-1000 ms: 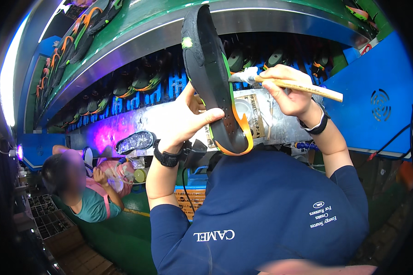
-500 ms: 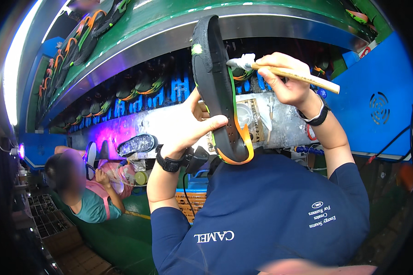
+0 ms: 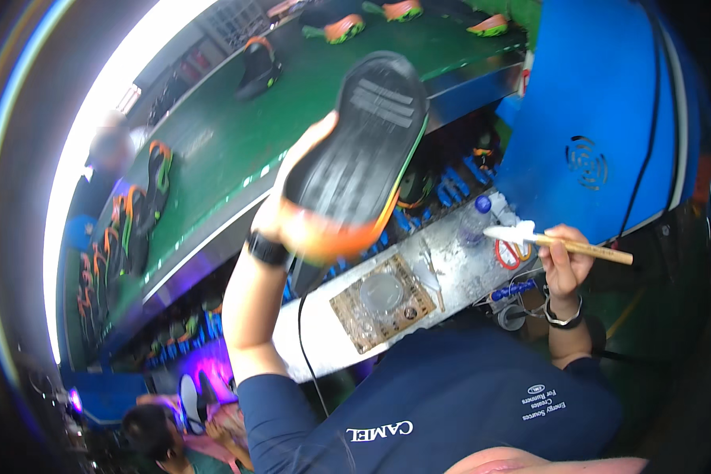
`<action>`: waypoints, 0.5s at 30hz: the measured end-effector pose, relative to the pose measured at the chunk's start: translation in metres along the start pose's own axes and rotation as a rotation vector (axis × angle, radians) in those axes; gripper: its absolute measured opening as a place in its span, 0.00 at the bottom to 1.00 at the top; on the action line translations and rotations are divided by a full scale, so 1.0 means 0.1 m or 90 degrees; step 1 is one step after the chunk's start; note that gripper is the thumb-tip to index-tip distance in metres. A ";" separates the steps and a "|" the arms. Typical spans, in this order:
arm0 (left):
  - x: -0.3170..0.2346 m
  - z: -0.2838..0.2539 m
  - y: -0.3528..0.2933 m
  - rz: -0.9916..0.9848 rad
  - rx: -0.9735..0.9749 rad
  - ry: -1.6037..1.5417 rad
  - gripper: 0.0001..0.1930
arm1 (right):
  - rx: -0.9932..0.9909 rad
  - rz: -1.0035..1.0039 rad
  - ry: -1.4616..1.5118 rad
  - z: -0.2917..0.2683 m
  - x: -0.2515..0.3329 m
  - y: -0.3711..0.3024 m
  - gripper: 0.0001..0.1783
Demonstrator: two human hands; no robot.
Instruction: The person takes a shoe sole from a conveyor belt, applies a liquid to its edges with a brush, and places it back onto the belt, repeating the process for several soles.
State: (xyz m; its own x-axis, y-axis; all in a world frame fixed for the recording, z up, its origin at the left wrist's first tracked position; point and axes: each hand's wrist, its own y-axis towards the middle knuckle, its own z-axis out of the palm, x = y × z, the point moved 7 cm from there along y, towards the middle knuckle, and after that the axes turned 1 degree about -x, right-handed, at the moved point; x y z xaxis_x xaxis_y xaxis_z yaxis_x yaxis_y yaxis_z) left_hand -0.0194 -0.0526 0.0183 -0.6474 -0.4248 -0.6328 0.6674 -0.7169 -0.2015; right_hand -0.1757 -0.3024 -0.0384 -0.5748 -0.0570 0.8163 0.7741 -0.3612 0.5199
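Observation:
A black shoe sole (image 3: 355, 150) with an orange heel rim and a green edge is raised over the bench, its dished, ribbed side facing me. My left hand (image 3: 275, 209) grips it by the left side; part of that hand is behind the sole, and the heel end is blurred. Off to the right, my right hand (image 3: 565, 261) is closed around the wooden handle of a brush (image 3: 600, 251). White wrapping surrounds the brush below its pale grey tip, which points left, apart from the sole and near a clear bottle (image 3: 472, 227) with a blue cap.
On the pale bench (image 3: 312, 347) lies a printed board (image 3: 355, 316) bearing a round clear dish (image 3: 383, 292). Red-handled scissors (image 3: 507, 254) sit beside the bottle. A green conveyor (image 3: 221, 150) carries several soles. A blue machine (image 3: 600, 95) stands right; a person (image 3: 154, 434) sits lower left.
The sole has moved up and left, tilting toward the conveyor. My right hand has drawn the brush away from it, down and right. The whole view has turned.

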 end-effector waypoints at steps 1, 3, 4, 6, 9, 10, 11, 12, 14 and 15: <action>-0.26 0.30 0.23 0.182 0.206 0.306 0.21 | -0.032 0.011 -0.014 -0.13 0.02 -0.06 0.10; -0.54 0.13 1.05 0.156 -0.079 0.365 0.26 | -0.067 0.004 -0.067 -0.31 0.06 -0.12 0.09; -0.59 0.14 1.41 0.133 -0.108 0.284 0.25 | -0.083 0.008 -0.075 -0.38 0.06 -0.14 0.10; -0.89 -0.11 1.58 0.207 -0.344 0.438 0.27 | -0.134 0.013 -0.090 -0.52 0.06 -0.20 0.10; -1.36 -0.37 1.33 0.244 -0.454 0.858 0.11 | -0.152 0.040 -0.078 -0.66 -0.01 -0.24 0.09; -1.60 -0.47 1.10 0.295 -0.566 0.994 0.15 | -0.160 0.082 -0.068 -0.70 -0.08 -0.25 0.09; -1.87 -0.38 0.78 0.477 -0.779 1.298 0.24 | -0.167 0.096 -0.070 -0.73 -0.13 -0.26 0.09; -2.09 -0.59 0.57 0.419 -0.899 1.232 0.33 | -0.180 0.116 -0.072 -0.75 -0.19 -0.27 0.09; -2.35 -0.92 0.29 0.322 -1.078 1.233 0.42 | -0.175 0.128 -0.083 -0.77 -0.26 -0.26 0.09; -2.43 -1.17 0.26 0.189 -1.058 1.187 0.51 | -0.169 0.124 -0.080 -0.77 -0.28 -0.24 0.09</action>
State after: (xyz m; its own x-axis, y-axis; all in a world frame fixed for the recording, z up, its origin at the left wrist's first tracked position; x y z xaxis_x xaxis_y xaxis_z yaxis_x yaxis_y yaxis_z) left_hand 0.1984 0.0963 0.0795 -0.3208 0.9125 -0.2537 0.8261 0.4006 0.3964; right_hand -0.1982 -0.3639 -0.0933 -0.3736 -0.0400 0.9267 0.7609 -0.5846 0.2815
